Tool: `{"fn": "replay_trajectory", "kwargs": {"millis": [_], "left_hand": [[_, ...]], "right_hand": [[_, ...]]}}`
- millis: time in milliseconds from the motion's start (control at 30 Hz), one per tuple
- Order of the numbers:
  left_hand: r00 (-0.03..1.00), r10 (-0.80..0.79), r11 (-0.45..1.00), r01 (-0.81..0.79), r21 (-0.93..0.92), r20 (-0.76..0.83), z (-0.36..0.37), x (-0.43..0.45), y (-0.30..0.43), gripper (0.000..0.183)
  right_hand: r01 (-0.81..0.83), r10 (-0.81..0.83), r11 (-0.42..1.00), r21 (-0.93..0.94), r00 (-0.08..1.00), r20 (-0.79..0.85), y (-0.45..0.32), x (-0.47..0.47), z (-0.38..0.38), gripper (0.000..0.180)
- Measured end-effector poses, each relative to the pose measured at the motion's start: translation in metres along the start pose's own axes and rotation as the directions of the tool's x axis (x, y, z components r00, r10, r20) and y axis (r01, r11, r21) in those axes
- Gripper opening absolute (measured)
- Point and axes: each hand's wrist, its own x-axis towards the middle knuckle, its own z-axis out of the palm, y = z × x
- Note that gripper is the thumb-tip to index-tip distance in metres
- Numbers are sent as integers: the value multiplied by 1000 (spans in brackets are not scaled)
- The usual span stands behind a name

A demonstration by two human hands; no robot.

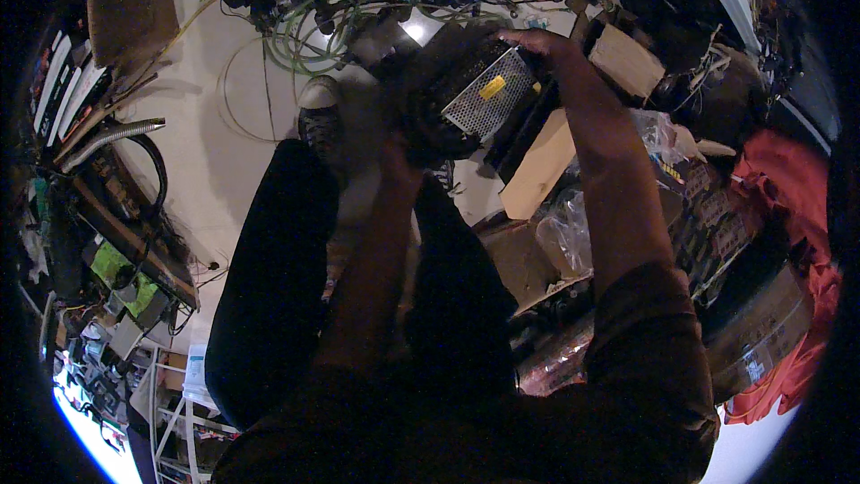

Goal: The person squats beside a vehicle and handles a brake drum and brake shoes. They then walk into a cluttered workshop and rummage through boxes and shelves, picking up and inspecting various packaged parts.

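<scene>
A dark, bulky unit with a perforated metal casing [487, 97], perhaps a power supply, is in front of me beyond my knees. A yellow label [492, 87] is stuck on the perforated face. My right hand [531, 40] grips the casing's far upper corner, fingers bent over its edge. My left hand [398, 146] reaches the unit's near left side, where its fingers are lost in deep shadow. Most of the unit's left half is too dark to make out. Just right of it lies a tan cardboard flap [541, 165].
Coiled green hose or cable [295, 33] lies on the pale floor [195, 168] ahead. A cardboard box [625, 60], clear plastic wrap [568, 232] and red cloth [786, 188] crowd the right. To the left are a flexible metal conduit [121, 138] and a white rack [171, 417].
</scene>
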Motion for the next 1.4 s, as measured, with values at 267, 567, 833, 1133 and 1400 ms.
{"fn": "replay_trajectory", "kwargs": {"millis": [267,567,833,1133,1400], "left_hand": [[964,55,972,-111,208,259,45,-52,48,34],[993,121,845,-95,526,-14,185,-148,85,15],[944,-313,704,157,693,104,227,-169,18,25],[909,-395,470,321,822,-129,249,-189,-171,8],[979,-193,52,-50,997,60,219,-128,-236,19]], "right_hand": [[90,-93,994,69,995,42,-5,-33,-25,51],[292,-311,908,302,950,15,10,-174,-60,50],[345,-346,847,405,935,-74,186,-241,-110,44],[325,-132,515,793,944,-301,419,-285,-88,68],[514,192,132,848,826,-530,402,-277,-30,68]]}}
